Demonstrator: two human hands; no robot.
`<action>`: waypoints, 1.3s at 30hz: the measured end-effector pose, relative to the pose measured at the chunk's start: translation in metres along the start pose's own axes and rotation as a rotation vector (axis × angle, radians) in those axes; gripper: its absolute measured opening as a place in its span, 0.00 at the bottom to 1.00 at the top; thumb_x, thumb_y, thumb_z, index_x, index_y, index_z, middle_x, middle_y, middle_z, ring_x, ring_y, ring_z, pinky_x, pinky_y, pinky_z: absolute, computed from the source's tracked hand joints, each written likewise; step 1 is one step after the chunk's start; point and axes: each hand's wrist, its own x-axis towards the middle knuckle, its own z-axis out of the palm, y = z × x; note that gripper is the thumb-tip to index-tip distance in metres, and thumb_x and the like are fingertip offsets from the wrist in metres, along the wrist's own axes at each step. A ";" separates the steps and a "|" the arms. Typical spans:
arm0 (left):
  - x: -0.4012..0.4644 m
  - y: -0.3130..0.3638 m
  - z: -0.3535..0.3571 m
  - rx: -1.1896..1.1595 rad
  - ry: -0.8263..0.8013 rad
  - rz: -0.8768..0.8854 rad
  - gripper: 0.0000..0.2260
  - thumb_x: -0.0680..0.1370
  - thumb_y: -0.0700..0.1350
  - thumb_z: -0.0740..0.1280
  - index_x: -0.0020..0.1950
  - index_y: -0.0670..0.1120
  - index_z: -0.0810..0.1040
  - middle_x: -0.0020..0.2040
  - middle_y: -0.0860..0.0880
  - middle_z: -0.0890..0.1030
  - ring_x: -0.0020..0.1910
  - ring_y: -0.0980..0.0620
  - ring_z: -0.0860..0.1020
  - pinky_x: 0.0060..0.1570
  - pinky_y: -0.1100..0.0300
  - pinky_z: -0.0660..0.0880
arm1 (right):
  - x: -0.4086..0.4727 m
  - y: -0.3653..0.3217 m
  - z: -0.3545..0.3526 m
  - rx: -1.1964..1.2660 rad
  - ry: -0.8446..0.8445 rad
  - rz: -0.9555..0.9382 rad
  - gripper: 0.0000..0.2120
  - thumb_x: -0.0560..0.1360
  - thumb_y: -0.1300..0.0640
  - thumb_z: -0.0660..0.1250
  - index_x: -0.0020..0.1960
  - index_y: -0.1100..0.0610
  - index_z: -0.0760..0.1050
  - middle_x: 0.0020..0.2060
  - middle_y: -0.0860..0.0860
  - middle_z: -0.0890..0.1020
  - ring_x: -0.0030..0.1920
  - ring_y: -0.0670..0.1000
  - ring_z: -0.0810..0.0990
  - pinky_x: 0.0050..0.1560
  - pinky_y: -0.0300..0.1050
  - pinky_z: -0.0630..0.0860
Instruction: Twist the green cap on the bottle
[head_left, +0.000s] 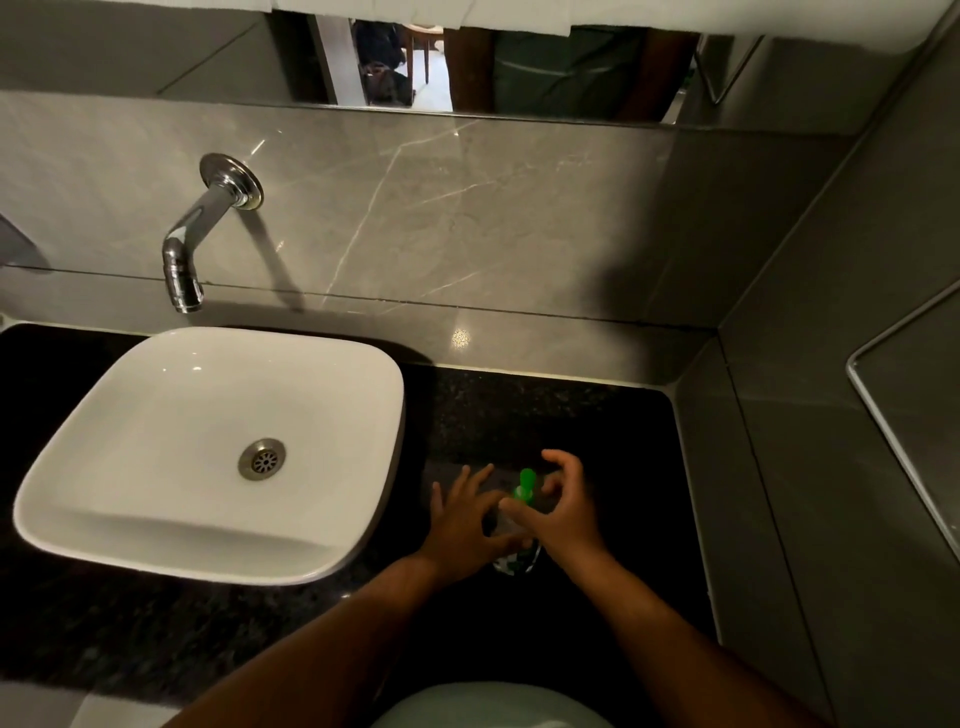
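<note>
Head view: both hands hovering around bottle (519, 551) on counter (597, 415) right of sink (208, 457), left hand (460, 525) splayed flat, right hand (563, 512) loosely curled over green pump (525, 483), gripping nothing, probably risking tipping it with a clumsy sideways press.

We see basin (208, 452) on counter (597, 415), left side — tap (182, 260) on wall behind it. Pump bottle (522, 499) right of basin, between our hands; mirror (467, 62) above.
</note>
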 end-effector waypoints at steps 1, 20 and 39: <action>0.000 0.002 -0.001 0.006 -0.002 -0.009 0.33 0.62 0.75 0.62 0.63 0.63 0.71 0.78 0.53 0.54 0.76 0.53 0.43 0.68 0.38 0.33 | 0.000 -0.001 0.000 -0.007 -0.009 0.009 0.39 0.58 0.54 0.82 0.64 0.49 0.66 0.43 0.48 0.74 0.42 0.41 0.74 0.41 0.28 0.69; 0.002 -0.002 0.002 0.047 0.035 -0.024 0.34 0.61 0.75 0.62 0.63 0.62 0.72 0.77 0.54 0.56 0.76 0.52 0.45 0.68 0.39 0.33 | 0.002 -0.001 0.001 0.042 -0.087 0.014 0.34 0.65 0.61 0.77 0.64 0.45 0.66 0.48 0.45 0.77 0.49 0.41 0.79 0.44 0.28 0.73; 0.004 0.001 0.005 0.061 0.049 -0.004 0.31 0.62 0.73 0.61 0.63 0.63 0.71 0.77 0.53 0.58 0.76 0.52 0.46 0.68 0.37 0.33 | 0.001 0.003 0.004 0.055 -0.075 0.035 0.40 0.61 0.57 0.81 0.68 0.52 0.65 0.55 0.47 0.75 0.54 0.43 0.74 0.55 0.35 0.72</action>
